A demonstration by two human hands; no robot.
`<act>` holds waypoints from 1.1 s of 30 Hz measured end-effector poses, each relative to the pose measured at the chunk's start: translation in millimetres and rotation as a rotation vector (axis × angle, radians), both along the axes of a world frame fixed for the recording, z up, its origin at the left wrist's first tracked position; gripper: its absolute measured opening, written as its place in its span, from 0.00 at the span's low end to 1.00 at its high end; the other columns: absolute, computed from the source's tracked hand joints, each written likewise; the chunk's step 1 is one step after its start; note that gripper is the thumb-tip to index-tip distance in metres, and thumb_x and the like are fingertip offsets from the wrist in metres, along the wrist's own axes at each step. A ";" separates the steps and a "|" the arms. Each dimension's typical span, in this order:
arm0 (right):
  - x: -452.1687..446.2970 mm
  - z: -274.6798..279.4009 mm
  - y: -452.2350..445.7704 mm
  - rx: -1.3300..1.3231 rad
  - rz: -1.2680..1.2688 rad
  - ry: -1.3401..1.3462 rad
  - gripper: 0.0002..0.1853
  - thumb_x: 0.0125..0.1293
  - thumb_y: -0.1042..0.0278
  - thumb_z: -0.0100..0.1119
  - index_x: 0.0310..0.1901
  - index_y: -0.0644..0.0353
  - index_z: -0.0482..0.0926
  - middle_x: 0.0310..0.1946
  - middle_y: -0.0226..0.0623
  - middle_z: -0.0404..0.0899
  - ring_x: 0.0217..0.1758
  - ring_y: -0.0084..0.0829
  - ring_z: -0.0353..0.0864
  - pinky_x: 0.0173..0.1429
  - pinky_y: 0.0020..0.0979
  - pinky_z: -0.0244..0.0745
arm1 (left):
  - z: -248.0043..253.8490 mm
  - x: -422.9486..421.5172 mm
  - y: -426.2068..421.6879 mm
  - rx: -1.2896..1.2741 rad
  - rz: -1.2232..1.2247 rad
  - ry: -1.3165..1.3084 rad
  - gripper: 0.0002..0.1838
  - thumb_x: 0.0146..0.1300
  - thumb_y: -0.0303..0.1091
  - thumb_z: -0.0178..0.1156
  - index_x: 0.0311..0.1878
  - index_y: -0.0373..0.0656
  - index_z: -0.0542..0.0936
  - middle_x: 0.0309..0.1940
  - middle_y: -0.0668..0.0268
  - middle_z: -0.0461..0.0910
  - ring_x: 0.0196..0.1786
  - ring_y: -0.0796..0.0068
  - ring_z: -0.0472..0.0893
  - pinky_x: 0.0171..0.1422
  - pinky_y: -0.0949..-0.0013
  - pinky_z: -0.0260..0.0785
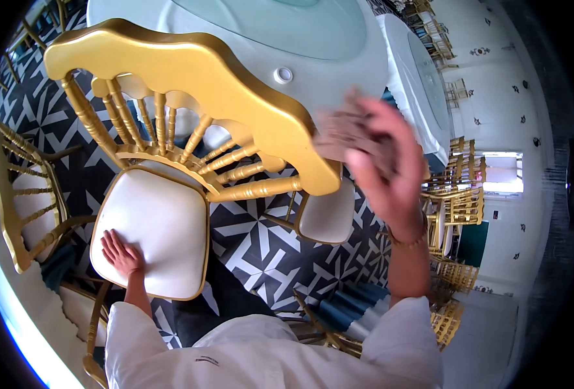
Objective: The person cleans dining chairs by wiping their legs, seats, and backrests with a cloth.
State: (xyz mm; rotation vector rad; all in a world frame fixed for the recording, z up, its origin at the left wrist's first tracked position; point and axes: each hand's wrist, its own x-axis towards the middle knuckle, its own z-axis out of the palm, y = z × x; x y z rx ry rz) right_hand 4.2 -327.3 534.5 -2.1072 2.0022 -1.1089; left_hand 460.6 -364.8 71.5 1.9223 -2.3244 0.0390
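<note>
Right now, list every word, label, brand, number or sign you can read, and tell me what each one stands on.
No text can be read.
White shirt: one small dark mark, too small to read; it may or may not be lettering.
Gold chair: no lettering shows.
Brown cloth: blurred, nothing legible.
Far wall: small dark shapes, too small to tell whether any bears writing.

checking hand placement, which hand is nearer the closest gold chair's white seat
Left. The left hand lies on the white seat; the right hand is away from it, near the gold backrest.
</note>
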 end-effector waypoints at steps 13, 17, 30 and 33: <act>15.9 -28.7 36.1 -0.002 -0.119 0.186 0.11 0.55 0.74 0.67 0.41 0.61 0.80 0.37 0.34 0.71 0.34 0.32 0.72 0.38 0.32 0.69 | -0.9 1.4 -0.4 -0.029 -0.001 0.018 0.32 0.70 0.46 0.32 0.77 0.52 0.57 0.78 0.64 0.53 0.80 0.60 0.49 0.82 0.52 0.34; 45.3 -101.4 63.1 0.000 -0.113 0.554 0.09 0.46 0.73 0.71 0.30 0.53 0.81 0.31 0.28 0.70 0.33 0.34 0.70 0.35 0.34 0.68 | 2.3 -1.2 -0.1 -0.044 -0.001 0.027 0.33 0.69 0.46 0.33 0.77 0.52 0.57 0.78 0.64 0.54 0.80 0.60 0.50 0.82 0.51 0.34; 97.0 -264.0 52.3 -0.020 -0.320 0.147 0.12 0.51 0.83 0.68 0.38 0.59 0.83 0.40 0.40 0.74 0.42 0.39 0.77 0.45 0.38 0.76 | 6.3 -2.6 0.0 -0.015 -0.004 0.074 0.33 0.69 0.45 0.35 0.77 0.51 0.56 0.78 0.64 0.53 0.80 0.60 0.48 0.82 0.52 0.33; 115.5 -245.2 63.1 -0.078 -0.380 0.059 0.10 0.51 0.81 0.68 0.37 0.62 0.81 0.40 0.40 0.74 0.42 0.41 0.76 0.46 0.37 0.75 | 6.5 -1.8 -1.0 0.031 0.010 0.092 0.33 0.68 0.45 0.35 0.77 0.51 0.57 0.78 0.63 0.53 0.81 0.60 0.47 0.82 0.51 0.31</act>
